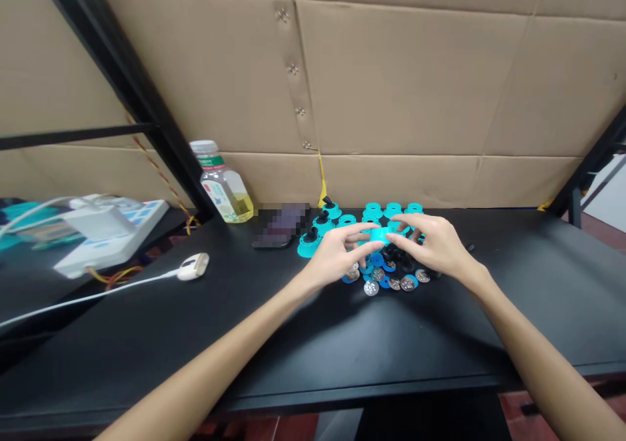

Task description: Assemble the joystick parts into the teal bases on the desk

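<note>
Cyan plastic part (379, 235) is being pinched between the fingertips of left hand (337, 255) and right hand (433, 245), just above pile of blue, black and metal discs (386, 274) on black surface (244, 336).

Cardboard sheets (405, 82) w/ metal fasteners along a seam cover wall at 12 o'clock. Blk metal frame post (132, 82) slants at 10 o'clock, 2nd post (577, 180) at 2. Blk tabletop (342, 343) spans 6 o'clock, red floor tiles (518, 405) below at 5.
</note>
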`<state>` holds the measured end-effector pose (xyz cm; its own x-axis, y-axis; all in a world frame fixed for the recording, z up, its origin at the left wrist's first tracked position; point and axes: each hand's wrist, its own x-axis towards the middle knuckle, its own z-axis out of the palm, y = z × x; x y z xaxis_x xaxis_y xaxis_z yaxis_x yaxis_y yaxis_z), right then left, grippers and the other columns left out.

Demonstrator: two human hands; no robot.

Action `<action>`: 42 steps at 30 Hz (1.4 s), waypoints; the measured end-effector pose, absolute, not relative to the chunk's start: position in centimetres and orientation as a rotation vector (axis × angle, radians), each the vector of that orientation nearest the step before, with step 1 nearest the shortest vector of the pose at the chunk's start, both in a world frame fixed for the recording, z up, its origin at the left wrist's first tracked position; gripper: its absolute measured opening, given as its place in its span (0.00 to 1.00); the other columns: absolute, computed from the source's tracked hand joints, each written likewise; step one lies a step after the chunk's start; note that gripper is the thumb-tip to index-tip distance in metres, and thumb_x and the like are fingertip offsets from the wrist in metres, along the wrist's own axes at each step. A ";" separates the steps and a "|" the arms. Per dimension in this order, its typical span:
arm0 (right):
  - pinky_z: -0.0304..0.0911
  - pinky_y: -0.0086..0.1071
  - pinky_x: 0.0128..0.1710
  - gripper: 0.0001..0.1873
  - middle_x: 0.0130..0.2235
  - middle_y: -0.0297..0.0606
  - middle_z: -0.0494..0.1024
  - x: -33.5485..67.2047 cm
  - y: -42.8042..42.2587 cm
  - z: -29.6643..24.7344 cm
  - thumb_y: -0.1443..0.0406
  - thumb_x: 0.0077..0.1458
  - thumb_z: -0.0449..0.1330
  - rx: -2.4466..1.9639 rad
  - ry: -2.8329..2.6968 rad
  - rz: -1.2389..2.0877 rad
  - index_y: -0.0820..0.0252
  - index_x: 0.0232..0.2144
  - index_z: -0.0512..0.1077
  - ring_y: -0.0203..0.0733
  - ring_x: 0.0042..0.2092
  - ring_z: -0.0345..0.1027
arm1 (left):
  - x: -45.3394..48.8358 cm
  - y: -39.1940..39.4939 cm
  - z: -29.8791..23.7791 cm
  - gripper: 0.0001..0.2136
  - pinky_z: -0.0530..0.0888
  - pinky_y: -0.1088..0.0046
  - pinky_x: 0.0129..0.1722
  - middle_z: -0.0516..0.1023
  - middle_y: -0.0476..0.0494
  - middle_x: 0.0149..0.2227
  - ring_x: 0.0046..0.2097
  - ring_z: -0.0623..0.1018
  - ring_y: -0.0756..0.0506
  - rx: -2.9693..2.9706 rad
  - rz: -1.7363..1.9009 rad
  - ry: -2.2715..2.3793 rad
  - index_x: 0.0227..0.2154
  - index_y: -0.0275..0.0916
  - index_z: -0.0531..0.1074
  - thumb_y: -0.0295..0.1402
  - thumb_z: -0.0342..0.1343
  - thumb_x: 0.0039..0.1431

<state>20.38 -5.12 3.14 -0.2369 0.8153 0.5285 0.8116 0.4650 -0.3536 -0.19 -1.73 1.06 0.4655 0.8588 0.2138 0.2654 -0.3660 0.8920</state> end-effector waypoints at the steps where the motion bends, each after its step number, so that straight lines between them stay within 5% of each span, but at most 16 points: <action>1: 0.59 0.28 0.33 0.20 0.35 0.36 0.80 20.5 -5.1 3.2 0.53 0.57 0.58 -1.336 -2.083 0.066 0.58 0.45 0.75 0.35 0.29 0.70 | -0.2 -1.8 1.1 0.24 0.73 0.73 0.25 0.80 0.40 0.39 0.28 0.78 0.47 1.910 0.892 0.938 0.49 0.36 0.71 0.45 0.60 0.53; 8: 0.59 0.28 0.29 0.15 0.33 0.36 0.80 20.8 -5.0 2.7 0.55 0.56 0.59 -1.254 -2.150 0.343 0.59 0.37 0.76 0.35 0.27 0.70 | -0.4 -2.1 0.7 0.26 0.74 0.74 0.32 0.80 0.40 0.43 0.44 0.80 0.41 2.087 0.925 0.947 0.51 0.41 0.65 0.47 0.62 0.51; 13: 0.60 0.29 0.29 0.18 0.34 0.35 0.80 20.7 -3.2 3.2 0.52 0.57 0.56 -1.358 -2.109 0.357 0.58 0.37 0.77 0.35 0.27 0.70 | -2.0 -0.9 2.0 0.27 0.73 0.73 0.36 0.78 0.43 0.47 0.30 0.78 0.49 2.312 1.018 1.052 0.54 0.43 0.64 0.47 0.59 0.54; 17: 0.59 0.29 0.33 0.17 0.34 0.36 0.81 19.1 0.8 4.9 0.53 0.58 0.54 -1.556 -2.128 0.066 0.55 0.38 0.78 0.40 0.33 0.73 | -4.8 1.0 3.3 0.15 0.68 0.75 0.33 0.82 0.46 0.35 0.28 0.76 0.49 2.450 1.098 1.469 0.40 0.40 0.75 0.45 0.54 0.58; 23: 0.60 0.32 0.39 0.19 0.42 0.42 0.80 14.7 8.0 5.3 0.53 0.59 0.53 -1.737 -2.287 -0.155 0.54 0.44 0.77 0.48 0.45 0.72 | -7.8 2.2 3.9 0.19 0.65 0.74 0.30 0.80 0.45 0.35 0.37 0.77 0.43 2.724 0.668 1.640 0.35 0.42 0.78 0.53 0.58 0.50; 30: 0.62 0.33 0.40 0.18 0.43 0.50 0.79 12.5 11.9 2.4 0.55 0.54 0.59 -1.812 -2.426 -0.136 0.59 0.41 0.78 0.51 0.46 0.72 | -8.7 2.2 4.1 0.18 0.66 0.73 0.31 0.79 0.44 0.37 0.40 0.77 0.40 2.638 0.237 1.772 0.40 0.46 0.78 0.45 0.61 0.45; 35: 0.62 0.33 0.40 0.21 0.43 0.50 0.79 12.5 11.8 2.1 0.52 0.53 0.60 -1.829 -2.443 -0.129 0.60 0.42 0.78 0.50 0.47 0.72 | -8.9 2.6 3.8 0.12 0.65 0.73 0.29 0.80 0.44 0.35 0.38 0.78 0.41 2.600 0.178 1.751 0.35 0.44 0.79 0.37 0.60 0.46; 42: 0.61 0.32 0.38 0.18 0.43 0.41 0.80 14.2 8.3 5.7 0.53 0.58 0.54 -1.733 -2.366 -0.153 0.56 0.41 0.77 0.46 0.45 0.72 | -8.6 2.6 3.9 0.11 0.63 0.74 0.28 0.80 0.45 0.36 0.37 0.77 0.42 2.596 0.309 1.681 0.33 0.45 0.80 0.42 0.60 0.49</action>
<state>14.17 8.30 5.73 -0.2898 0.9303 0.2249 0.9515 0.3054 -0.0367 -8.58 2.57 3.92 0.3953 0.9066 0.1479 0.8998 -0.4146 0.1360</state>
